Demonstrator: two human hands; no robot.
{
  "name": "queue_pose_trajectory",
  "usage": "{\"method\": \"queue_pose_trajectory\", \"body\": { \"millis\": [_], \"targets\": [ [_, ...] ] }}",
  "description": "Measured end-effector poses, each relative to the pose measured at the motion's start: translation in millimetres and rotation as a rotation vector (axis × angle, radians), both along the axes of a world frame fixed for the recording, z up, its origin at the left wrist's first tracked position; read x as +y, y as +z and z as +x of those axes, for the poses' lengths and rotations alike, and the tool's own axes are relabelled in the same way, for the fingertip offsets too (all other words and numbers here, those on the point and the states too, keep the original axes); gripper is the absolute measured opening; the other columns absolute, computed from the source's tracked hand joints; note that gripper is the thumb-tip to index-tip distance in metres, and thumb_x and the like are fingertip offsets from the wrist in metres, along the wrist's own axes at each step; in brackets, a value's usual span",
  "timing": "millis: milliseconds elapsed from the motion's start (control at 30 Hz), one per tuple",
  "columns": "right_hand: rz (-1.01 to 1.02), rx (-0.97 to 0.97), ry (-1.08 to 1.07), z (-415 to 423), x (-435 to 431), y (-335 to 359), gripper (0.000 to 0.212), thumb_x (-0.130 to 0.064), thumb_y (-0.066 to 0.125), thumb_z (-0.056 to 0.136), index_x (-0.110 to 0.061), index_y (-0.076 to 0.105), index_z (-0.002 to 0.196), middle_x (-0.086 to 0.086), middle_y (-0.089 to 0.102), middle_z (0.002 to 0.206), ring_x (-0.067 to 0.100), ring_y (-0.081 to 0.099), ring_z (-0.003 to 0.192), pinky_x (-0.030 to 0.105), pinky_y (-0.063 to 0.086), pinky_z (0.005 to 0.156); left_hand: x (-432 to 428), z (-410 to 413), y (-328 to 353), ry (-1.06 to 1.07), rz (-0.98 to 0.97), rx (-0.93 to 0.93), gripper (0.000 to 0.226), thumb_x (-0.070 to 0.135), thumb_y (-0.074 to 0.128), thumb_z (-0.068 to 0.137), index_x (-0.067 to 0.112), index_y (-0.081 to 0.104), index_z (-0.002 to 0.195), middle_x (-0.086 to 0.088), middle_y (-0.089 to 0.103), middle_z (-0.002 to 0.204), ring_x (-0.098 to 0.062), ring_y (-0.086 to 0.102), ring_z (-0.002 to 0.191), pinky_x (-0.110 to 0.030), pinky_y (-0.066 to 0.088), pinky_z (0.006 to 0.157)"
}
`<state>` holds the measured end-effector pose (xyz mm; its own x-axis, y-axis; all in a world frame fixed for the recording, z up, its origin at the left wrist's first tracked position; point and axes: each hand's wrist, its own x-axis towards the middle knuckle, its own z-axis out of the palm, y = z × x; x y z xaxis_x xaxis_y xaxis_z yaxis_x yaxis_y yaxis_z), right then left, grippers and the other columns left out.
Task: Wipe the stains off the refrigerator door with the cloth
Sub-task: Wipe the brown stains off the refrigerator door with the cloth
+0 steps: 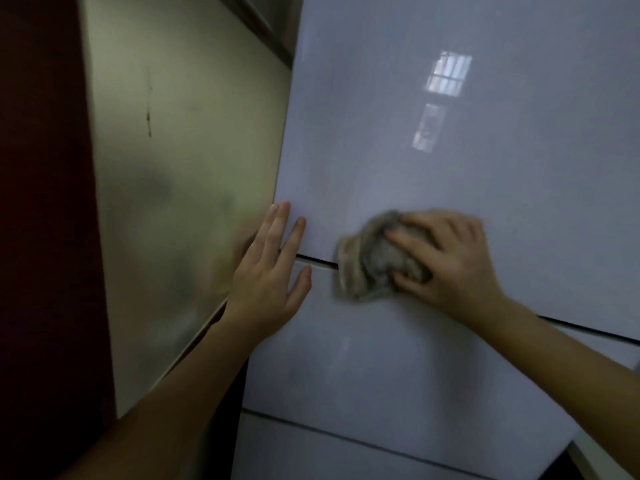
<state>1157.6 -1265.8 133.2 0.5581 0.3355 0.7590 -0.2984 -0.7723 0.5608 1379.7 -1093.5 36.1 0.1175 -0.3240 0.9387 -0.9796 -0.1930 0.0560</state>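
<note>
Cloth (372, 261): grey-brown, bunched into a wad, pressed flat against the refrigerator door (485, 168). It lies under the fingers of the right hand and sticks out past the fingertips toward the left hand. It straddles the dark seam (313, 259) between the upper door panel and the panel below. Its edges are blurred, so it is probably mid-stroke.

Right hand (446, 258): palm toward the door, fingers spread and curled over the wad, thumb tucked at its lower edge. The hand is clamped on the cloth, likely to keep the bundle from sliding out while pressure goes into the surface.

Left hand (273, 271): bare, holding nothing, fingers extended and slightly apart, laid flat on the door at its left edge, with the index finger crossing the seam. It is near the cloth but not touching it. Judged purpose: bracing the door and steadying the body against the push of the wiping hand.

Refrigerator door: pale, glossy, lilac-grey. Above the right hand a window reflection (446, 76) shows on the upper panel. No distinct stain can be made out on the door front; the light is dim and the surface hazy, so progress cannot be graded with confidence.

Side panel (180, 168): cream-coloured, beyond the left hand, carrying smudges and a brownish vertical streak (149, 112) well above that hand.

Dark red surface (41, 202): farthest out past the left forearm, unlit.
</note>
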Motion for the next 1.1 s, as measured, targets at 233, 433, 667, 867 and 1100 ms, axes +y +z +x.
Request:
{"method": "queue_pose_trajectory", "body": {
  "millis": [233, 433, 667, 867, 1100],
  "targets": [
    [0.181, -0.122, 0.082, 67.9, 38.4, 56.8, 0.052, -0.039, 0.077, 0.08, -0.018, 0.07, 0.127, 0.011, 0.064, 0.128, 0.032, 0.053, 0.116, 0.041, 0.034, 0.093, -3.1, 0.2, 1.2, 0.029, -0.033, 0.031, 0.056, 0.029, 0.056, 0.099, -0.001, 0.049, 0.145, -0.026, 0.033, 0.159, -0.038, 0.03, 0.151, -0.052, 0.035, 0.118],
    [0.051, 0.106, 0.104, 47.3, 24.5, 19.4, 0.042, -0.04, 0.072, 0.09, -0.018, 0.072, 0.126, 0.011, 0.068, 0.127, 0.034, 0.058, 0.115, 0.044, 0.037, 0.095, 9.0, 6.9, -4.0, 0.05, 0.023, 0.012, 0.055, 0.026, 0.06, 0.098, 0.001, 0.047, 0.146, -0.025, 0.033, 0.159, -0.039, 0.033, 0.149, -0.049, 0.038, 0.118],
    [0.08, 0.052, 0.086, 39.8, 20.6, 74.0, 0.043, -0.037, 0.08, 0.083, -0.017, 0.074, 0.121, 0.011, 0.068, 0.125, 0.031, 0.055, 0.114, 0.043, 0.035, 0.093, 15.5, -8.7, 8.6, 0.007, 0.017, 0.157, 0.054, 0.024, 0.055, 0.099, 0.003, 0.044, 0.147, -0.021, 0.031, 0.16, -0.037, 0.033, 0.149, -0.042, 0.03, 0.123],
    [0.078, 0.131, 0.138, 84.1, 43.6, 54.0, 0.043, -0.037, 0.075, 0.084, -0.02, 0.073, 0.123, 0.009, 0.068, 0.125, 0.029, 0.053, 0.115, 0.042, 0.036, 0.093, 16.0, -6.0, 6.6, 0.056, 0.074, 0.147, 0.057, 0.025, 0.053, 0.099, -0.003, 0.043, 0.147, -0.025, 0.036, 0.158, -0.038, 0.035, 0.147, -0.042, 0.033, 0.121],
    [0.012, 0.26, 0.078, 0.8, 4.7, 24.0, 0.039, -0.037, 0.079, 0.089, -0.019, 0.074, 0.123, 0.008, 0.069, 0.125, 0.029, 0.059, 0.113, 0.044, 0.04, 0.095, 20.4, -12.7, 8.4, 0.061, 0.093, 0.167, 0.057, 0.029, 0.047, 0.102, 0.0, 0.041, 0.15, -0.02, 0.027, 0.163, -0.035, 0.03, 0.15, -0.034, 0.022, 0.125]
  ]
}}
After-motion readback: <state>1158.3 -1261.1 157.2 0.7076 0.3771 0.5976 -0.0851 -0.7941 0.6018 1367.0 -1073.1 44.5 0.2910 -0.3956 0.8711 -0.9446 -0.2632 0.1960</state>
